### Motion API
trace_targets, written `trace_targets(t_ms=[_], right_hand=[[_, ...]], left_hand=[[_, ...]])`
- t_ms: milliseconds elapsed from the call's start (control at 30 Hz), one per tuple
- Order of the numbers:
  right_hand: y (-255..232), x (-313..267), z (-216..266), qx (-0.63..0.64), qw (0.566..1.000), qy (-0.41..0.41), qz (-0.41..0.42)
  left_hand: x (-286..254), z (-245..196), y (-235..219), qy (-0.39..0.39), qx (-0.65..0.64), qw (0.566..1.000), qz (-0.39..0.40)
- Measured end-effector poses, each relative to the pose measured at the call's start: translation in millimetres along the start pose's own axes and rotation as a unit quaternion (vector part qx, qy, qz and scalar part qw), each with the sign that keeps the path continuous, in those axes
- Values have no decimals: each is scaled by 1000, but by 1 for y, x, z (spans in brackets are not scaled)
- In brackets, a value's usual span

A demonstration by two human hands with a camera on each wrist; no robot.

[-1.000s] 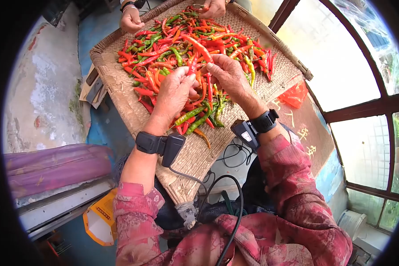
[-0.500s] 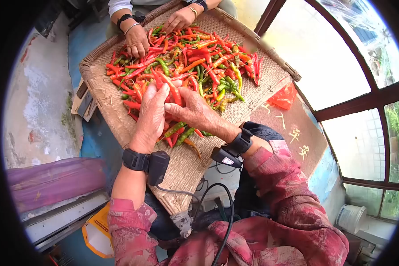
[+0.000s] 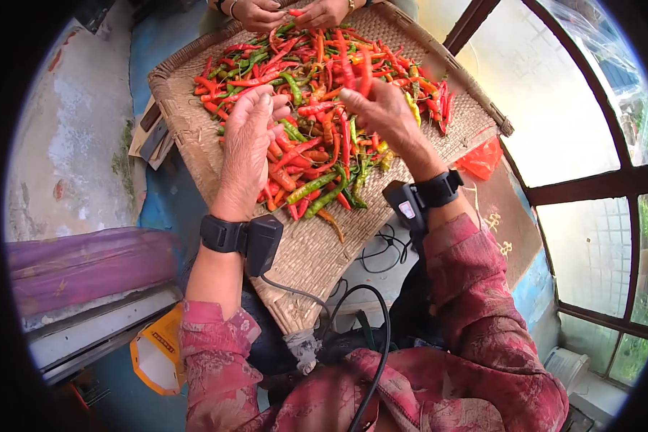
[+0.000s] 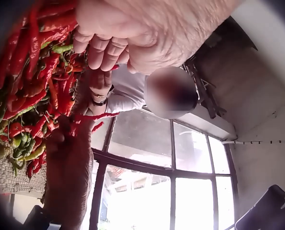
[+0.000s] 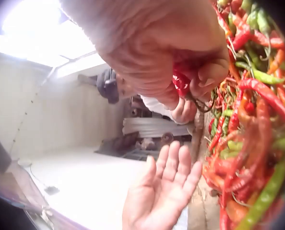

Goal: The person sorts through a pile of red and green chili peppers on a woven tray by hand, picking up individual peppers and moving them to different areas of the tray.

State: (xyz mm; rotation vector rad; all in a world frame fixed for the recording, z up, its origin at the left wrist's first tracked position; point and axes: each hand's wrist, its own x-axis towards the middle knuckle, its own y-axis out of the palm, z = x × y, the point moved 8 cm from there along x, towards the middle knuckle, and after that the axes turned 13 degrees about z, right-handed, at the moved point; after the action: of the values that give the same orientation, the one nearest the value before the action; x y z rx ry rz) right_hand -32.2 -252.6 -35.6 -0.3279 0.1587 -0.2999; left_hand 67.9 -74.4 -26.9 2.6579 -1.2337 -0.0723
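Red and green chili peppers (image 3: 317,155) lie heaped on a woven tray (image 3: 187,137). My right hand (image 3: 389,119) grips red chili peppers (image 3: 366,72) over the right side of the heap, their tips pointing away from me. In the right wrist view, a dark stem curls out below the fingers around a red chili pepper (image 5: 180,84). My left hand (image 3: 246,147) is held over the heap's near left part, palm turned inward and fingers relaxed, with nothing in it. The right wrist view shows this left palm (image 5: 164,199) spread with straight fingers.
Across the tray, another person's hands (image 3: 324,13) hold a small red chili pepper (image 3: 296,13). A red plastic bag (image 3: 480,157) lies to the right of the tray, before the windows (image 3: 583,230). A black cable (image 3: 385,338) runs down by my lap.
My hands, close together half a second ago, have parted. The right one has moved right and forward with red chili peppers; the left has opened. The other person's hands have drawn back from the heap.
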Motion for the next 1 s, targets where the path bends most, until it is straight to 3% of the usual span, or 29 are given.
trace_targets(t_ms=[33, 67, 133, 167, 200, 233, 267, 333, 433, 600, 667, 733, 767, 833, 933, 1000], right_hand=[[-27, -4, 15, -161, 977, -58, -128], [-40, -10, 20, -289, 914, -141, -246], [-29, -20, 32, -345, 907, -92, -226], [-6, -26, 43, -398, 876, -212, -171], [23, -24, 35, -306, 941, -138, 31], [55, -30, 29, -269, 936, -158, 165], [75, -44, 31, -311, 912, -189, 190], [95, -51, 21, -427, 871, -209, 125], [93, -40, 17, -437, 865, -216, 115], [33, -7, 13, -262, 952, -156, 35], [9, 0, -3, -152, 987, -58, -15], [6, 3, 7, -111, 989, -94, -19], [6, 1, 1, 32, 996, -76, 18], [17, -3, 9, 265, 960, -57, 75], [29, -2, 18, 280, 951, -100, 90], [40, -5, 22, 283, 948, -105, 101]], left_hand=[[0, -1, 0, -8, -3, 1000, 11], [-2, -1, 0, -16, -6, 1000, 22], [-5, 0, 0, -26, 22, 999, 32], [-6, -2, 0, -24, 24, 999, 29], [-7, -4, -1, -24, 26, 999, 26], [-7, -5, -4, -25, 26, 999, 23], [-6, -7, -5, -24, 28, 999, 26], [-8, -7, -6, -23, 28, 999, 27], [-9, -10, 1, -22, 21, 999, 27], [-8, -10, -5, -16, 25, 999, 21], [-8, -10, -7, -16, 29, 999, 18], [-7, -6, -5, -29, 18, 999, 43], [-7, -5, -4, -39, 26, 998, 47], [-7, -4, 1, -43, 29, 997, 63], [-8, -2, 14, -51, 44, 993, 97], [-12, 2, 31, -99, 97, 980, 142]])
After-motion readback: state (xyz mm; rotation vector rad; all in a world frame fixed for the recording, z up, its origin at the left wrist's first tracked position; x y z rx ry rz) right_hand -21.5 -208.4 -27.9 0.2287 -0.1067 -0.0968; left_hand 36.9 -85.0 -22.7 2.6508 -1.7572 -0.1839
